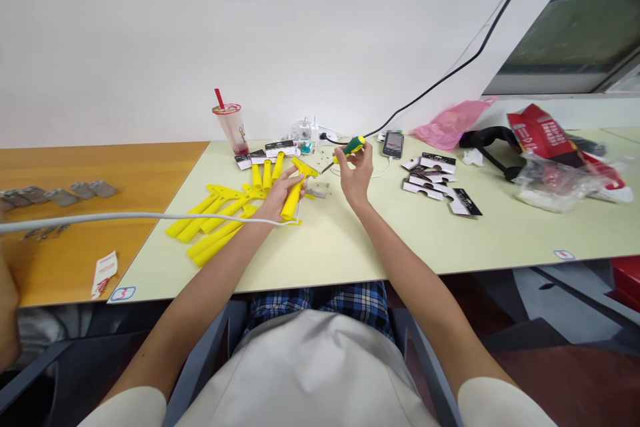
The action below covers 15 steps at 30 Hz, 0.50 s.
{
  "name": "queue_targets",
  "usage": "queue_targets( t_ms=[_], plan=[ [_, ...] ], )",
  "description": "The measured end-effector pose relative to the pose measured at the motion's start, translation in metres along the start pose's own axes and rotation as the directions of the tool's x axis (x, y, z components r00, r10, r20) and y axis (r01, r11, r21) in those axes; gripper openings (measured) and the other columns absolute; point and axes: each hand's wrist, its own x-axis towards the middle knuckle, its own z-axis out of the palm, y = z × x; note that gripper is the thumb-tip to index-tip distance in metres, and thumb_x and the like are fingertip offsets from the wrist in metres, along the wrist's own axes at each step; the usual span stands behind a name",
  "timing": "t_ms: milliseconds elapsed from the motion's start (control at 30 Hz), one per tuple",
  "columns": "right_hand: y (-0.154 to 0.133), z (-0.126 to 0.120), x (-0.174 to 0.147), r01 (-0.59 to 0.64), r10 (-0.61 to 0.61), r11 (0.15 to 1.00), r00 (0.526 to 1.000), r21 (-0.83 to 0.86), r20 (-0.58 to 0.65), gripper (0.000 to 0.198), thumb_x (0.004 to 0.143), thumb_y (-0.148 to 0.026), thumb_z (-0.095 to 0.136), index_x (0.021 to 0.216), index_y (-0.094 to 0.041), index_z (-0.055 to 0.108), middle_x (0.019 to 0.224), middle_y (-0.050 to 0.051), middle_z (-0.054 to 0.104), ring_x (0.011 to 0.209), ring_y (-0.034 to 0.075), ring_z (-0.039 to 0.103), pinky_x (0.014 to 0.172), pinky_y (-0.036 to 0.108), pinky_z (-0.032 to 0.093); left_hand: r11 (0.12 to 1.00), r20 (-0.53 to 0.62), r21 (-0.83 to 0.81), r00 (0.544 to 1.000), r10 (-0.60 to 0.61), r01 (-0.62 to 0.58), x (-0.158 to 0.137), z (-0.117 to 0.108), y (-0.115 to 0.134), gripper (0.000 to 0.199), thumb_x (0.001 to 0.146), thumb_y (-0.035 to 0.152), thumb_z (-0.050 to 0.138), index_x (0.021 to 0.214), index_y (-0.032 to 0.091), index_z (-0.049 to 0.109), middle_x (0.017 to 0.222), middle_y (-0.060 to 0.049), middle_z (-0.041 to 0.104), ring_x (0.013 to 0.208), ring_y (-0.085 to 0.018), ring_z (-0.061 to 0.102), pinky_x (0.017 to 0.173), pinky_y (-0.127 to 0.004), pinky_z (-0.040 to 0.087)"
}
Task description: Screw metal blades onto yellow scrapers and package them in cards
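Note:
My left hand (pixel 280 199) is closed round a yellow plastic scraper handle (pixel 291 201), its wider head tilted up and to the right. In my right hand (pixel 359 173) is a screwdriver (pixel 353 146) with a green and yellow grip. Its dark shaft slants down to the left, with the tip close to the head of the scraper handle; whether they touch I cannot tell. Several more yellow handles (pixel 205 213) lie in a pile left of my left hand. Small metal bits lie on the table between and behind my hands, too small to name.
Black-and-white cards (pixel 438 162) lie at the right, near a phone (pixel 393 144) on a white cable. A cup with a red straw (pixel 233 130) stands at the back left. Plastic packaging (pixel 547 180) and a pink bag (pixel 450 125) fill the far right. A white cord (pixel 150 216) crosses the left side.

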Motion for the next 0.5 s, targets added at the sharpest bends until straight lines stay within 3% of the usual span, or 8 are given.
queue_targets(
  t_ms=[500],
  plan=[
    [-0.0021,0.0027,-0.0031,0.028,-0.030,0.999,0.998,0.029,0.047,0.053,0.102,-0.070,0.075,0.129,-0.029,0.057,0.111,0.007,0.082,0.104,0.024,0.081,0.096,0.046,0.070,0.999,0.051,0.031,0.998,-0.043,0.041,0.0014,-0.0008,-0.0036,0.060,0.088,0.006,0.085,0.143,0.019,0.067,0.111,-0.009,0.081,0.068,-0.011,0.073,0.057,-0.018,0.058]
  ],
)
